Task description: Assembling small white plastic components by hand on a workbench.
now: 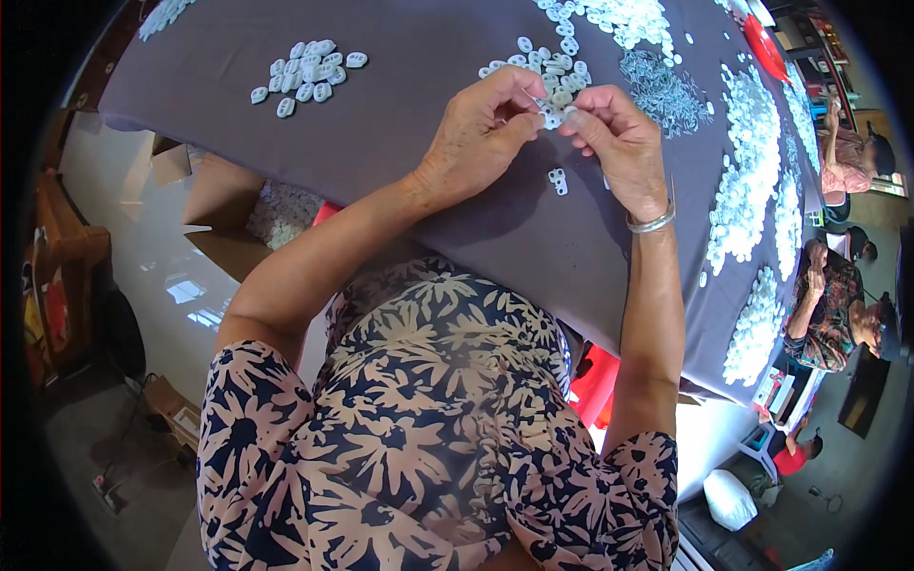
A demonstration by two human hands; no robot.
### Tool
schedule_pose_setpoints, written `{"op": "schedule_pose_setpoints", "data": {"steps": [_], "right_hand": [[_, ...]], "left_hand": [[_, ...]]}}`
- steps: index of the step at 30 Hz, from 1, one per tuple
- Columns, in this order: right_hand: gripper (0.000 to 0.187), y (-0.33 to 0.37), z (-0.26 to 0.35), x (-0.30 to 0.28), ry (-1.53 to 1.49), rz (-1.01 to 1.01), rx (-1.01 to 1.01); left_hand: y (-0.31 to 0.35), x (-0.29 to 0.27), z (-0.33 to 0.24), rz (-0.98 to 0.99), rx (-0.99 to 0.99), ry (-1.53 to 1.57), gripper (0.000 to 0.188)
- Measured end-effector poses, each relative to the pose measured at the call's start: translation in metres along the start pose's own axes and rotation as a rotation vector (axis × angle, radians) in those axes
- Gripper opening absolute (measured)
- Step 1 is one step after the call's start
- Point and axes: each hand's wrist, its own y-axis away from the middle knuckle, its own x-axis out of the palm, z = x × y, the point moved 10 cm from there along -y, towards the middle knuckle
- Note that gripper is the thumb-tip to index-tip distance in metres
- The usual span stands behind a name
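Observation:
Over the dark cloth my left hand [474, 131] and my right hand [619, 141] meet, both closed in a pinch. Between their fingertips is a small white plastic piece [551, 118] with holes in it. Exactly which finger presses which part is too small to make out. Just below lies a loose white piece with holes [558, 182], touched by neither hand. Behind my fingers spreads a heap of similar white pieces [567, 67]. To the right of that heap is a pile of thin metallic pins [665, 93]. A silver bangle [651, 222] circles my right wrist.
A cluster of white oval pieces [309, 71] sits at the table's left. Long heaps of white pieces [747, 171] line the right side, near a red dish [764, 48]. An open cardboard box [224, 195] stands at left. Other people [826, 309] sit at far right.

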Motion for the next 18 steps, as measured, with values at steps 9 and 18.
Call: {"op": "schedule_pose_setpoints", "data": {"steps": [9,18], "right_hand": [[0.013,-0.0002,0.0005,0.0007,-0.069,-0.043,0.073],[0.013,0.0001,0.0014,0.0025,-0.07,-0.031,0.042]], "left_hand": [[0.0017,0.0063,0.0004,0.058,-0.017,-0.059,0.023],[0.0017,0.008,0.0007,0.068,-0.006,-0.083,0.023]]}}
